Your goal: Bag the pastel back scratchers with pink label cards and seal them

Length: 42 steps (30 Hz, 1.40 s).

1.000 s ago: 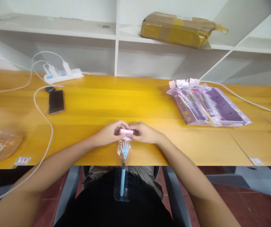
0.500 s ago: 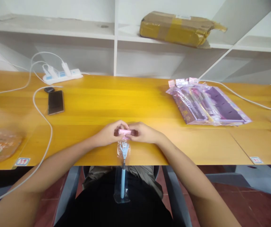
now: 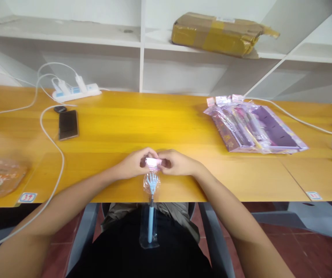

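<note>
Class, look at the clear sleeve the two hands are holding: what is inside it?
Inside the clear sleeve is a blue pen topped with a skeleton hand. The left hand and right hand cover the pink header's ends.

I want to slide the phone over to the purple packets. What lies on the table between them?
Nothing: in the head view the yellow table is bare between the phone and the purple packets.

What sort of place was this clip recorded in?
Probably a small packing or stockroom workspace. A long orange wooden table carries a stack of purple plastic-wrapped packs, a taped brown cardboard parcel lies on white shelving, and both hands pinch a clear sleeve holding a blue hand-shaped pen.
</note>
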Motion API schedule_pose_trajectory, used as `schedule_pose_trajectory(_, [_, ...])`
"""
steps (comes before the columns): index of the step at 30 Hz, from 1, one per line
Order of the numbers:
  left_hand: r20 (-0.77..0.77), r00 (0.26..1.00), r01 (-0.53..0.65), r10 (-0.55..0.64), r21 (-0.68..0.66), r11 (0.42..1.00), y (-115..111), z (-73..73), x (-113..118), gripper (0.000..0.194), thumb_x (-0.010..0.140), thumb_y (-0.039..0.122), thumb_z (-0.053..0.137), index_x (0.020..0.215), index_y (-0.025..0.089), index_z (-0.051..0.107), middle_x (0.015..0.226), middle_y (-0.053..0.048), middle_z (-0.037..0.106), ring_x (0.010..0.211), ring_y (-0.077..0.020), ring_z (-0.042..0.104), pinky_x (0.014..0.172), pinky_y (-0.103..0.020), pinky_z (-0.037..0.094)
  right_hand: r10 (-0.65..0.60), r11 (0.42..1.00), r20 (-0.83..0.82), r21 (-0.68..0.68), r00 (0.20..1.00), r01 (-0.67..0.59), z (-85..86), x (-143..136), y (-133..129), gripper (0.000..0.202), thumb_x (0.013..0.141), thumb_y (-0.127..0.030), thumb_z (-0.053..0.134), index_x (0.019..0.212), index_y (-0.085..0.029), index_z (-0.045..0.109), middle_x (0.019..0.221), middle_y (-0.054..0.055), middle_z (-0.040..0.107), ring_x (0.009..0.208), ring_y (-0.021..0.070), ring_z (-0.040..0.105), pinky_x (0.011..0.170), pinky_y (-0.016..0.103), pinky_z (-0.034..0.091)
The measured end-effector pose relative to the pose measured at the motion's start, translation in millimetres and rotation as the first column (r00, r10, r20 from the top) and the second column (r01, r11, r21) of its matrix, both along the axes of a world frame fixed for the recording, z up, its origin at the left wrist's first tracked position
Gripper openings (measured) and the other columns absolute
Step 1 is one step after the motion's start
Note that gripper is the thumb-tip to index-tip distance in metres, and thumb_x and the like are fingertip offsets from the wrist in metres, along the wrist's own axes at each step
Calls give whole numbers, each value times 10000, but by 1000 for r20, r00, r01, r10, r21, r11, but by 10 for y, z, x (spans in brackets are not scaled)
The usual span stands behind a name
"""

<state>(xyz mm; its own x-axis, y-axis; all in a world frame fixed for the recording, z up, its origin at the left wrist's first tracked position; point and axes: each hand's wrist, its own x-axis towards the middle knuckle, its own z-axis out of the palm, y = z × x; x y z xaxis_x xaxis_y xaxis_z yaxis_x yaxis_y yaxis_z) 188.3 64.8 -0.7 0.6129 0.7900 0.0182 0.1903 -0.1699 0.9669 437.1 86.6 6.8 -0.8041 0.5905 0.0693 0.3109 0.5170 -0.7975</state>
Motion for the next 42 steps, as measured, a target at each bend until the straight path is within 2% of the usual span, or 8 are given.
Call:
schedule_pose_trajectory(8, [-82, 996, 9, -17, -100, 995, -12, 21, -47, 646, 791, 353, 917, 1346, 243, 606, 1099, -86, 779, 875, -216, 747, 708, -305, 556, -32, 999, -22, -42, 999, 31, -23, 45, 21, 43, 913, -219, 654, 883, -197, 634, 791, -32, 604, 669, 104, 476, 622, 260, 371])
schedule_pose_trajectory(12, [-8, 1000, 22, -25, -200, 980, 10, 88, -62, 664, 749, 347, 957, 1318, 216, 642, 1084, -95, 784, 794, -207, 749, 669, -312, 574, -118, 959, -131, -272, 984, 78, -12, 49, 21, 243, 1032, -422, 641, 973, -187, 646, 757, -34, 583, 660, 109, 508, 619, 256, 423])
schedule_pose_trajectory(18, [280, 874, -331, 398, -259, 907, 146, 175, -75, 503, 778, 379, 954, 1154, 175, 688, 961, -52, 759, 711, -142, 679, 570, -247, 511, 20, 818, -197, -560, 980, -129, 30, 32, 21, 393, 926, -509, 824, 1074, -176, 675, 997, 30, 695, 859, 136, 640, 778, 291, 556])
schedule_pose_trajectory(28, [480, 600, -499, 640, -401, 768, 211, 139, -10, 463, 757, 347, 972, 1099, 194, 701, 1065, -32, 787, 856, -124, 725, 710, -222, 564, -8, 879, -128, -474, 992, -54, 62, 6, -20, 371, 921, -474, 824, 1084, -174, 677, 942, 11, 713, 834, 158, 669, 772, 305, 564])
schedule_pose_trajectory(32, [489, 635, -391, 599, -466, 794, 219, 155, -56, 432, 878, 484, 846, 1113, 182, 645, 984, -73, 812, 828, -182, 778, 798, -316, 618, -316, 948, -143, -94, 938, 305, 181, 230, 119, 321, 973, -483, 742, 1099, -188, 722, 985, 53, 754, 894, 211, 697, 823, 346, 570])
schedule_pose_trajectory(37, [440, 718, -334, 539, -462, 822, 206, 155, -89, 399, 935, 460, 726, 1174, 173, 587, 915, -76, 801, 742, -208, 778, 720, -334, 603, -770, 472, -227, 426, 597, 772, 600, 1072, 398, 315, 992, -316, 670, 1284, -205, 713, 989, 91, 761, 855, 230, 698, 822, 372, 549])
schedule_pose_trajectory(39, [404, 749, -327, 525, -463, 824, 186, 140, -68, 374, 924, 418, 722, 1163, 168, 582, 886, -66, 788, 711, -204, 768, 685, -321, 592, -866, 269, -268, 462, 422, 845, 769, 1494, 482, 390, 983, -299, 683, 1355, -186, 691, 1004, 124, 768, 809, 217, 701, 813, 376, 541])
schedule_pose_trajectory(42, [346, 797, -317, 495, -459, 830, 149, 122, -24, 349, 919, 384, 712, 1155, 163, 581, 868, -63, 777, 681, -199, 758, 651, -309, 576, -948, 107, -217, 471, 233, 876, 864, 2034, 581, 426, 1007, -254, 627, 1416, -145, 663, 1083, 206, 777, 839, 221, 723, 838, 379, 529])
